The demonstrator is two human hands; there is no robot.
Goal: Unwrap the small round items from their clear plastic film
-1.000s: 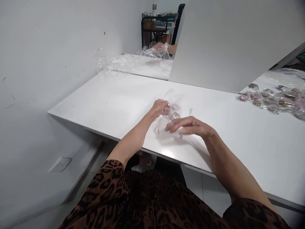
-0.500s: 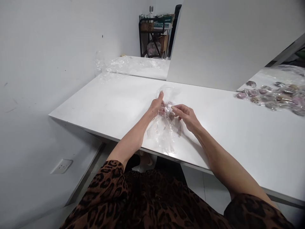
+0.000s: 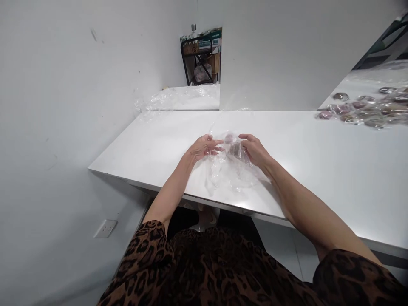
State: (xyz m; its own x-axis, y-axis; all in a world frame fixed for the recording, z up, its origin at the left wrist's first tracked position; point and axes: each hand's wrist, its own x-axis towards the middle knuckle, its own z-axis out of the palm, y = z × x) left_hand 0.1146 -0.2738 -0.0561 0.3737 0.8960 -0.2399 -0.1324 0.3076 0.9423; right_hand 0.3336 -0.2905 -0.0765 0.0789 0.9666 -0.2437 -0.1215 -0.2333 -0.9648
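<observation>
A crumpled sheet of clear plastic wrap (image 3: 219, 174) lies on the white table between my hands. A small pinkish piece (image 3: 228, 138) and a brownish-grey piece (image 3: 236, 149) show in or under the film; their exact kind is too blurred to tell. My left hand (image 3: 205, 147) is at the wrap's left side, its fingers stretched toward the pieces and touching the film. On the right side is my right hand (image 3: 254, 149), index finger and thumb apart, with film against its lower fingers.
Several plastic-wrapped pink and brown pieces (image 3: 366, 112) lie at the table's far right. Loose clear film (image 3: 172, 97) is heaped at the back left by the wall. A tall white panel (image 3: 270, 55) stands behind the table (image 3: 134, 144); a black shelf rack (image 3: 197, 53) holds boxes beyond.
Both hands have loosened from the gathered film and moved apart, with fingers spreading. The wrap now lies more opened out, showing the pieces. The camera view has shifted slightly.
</observation>
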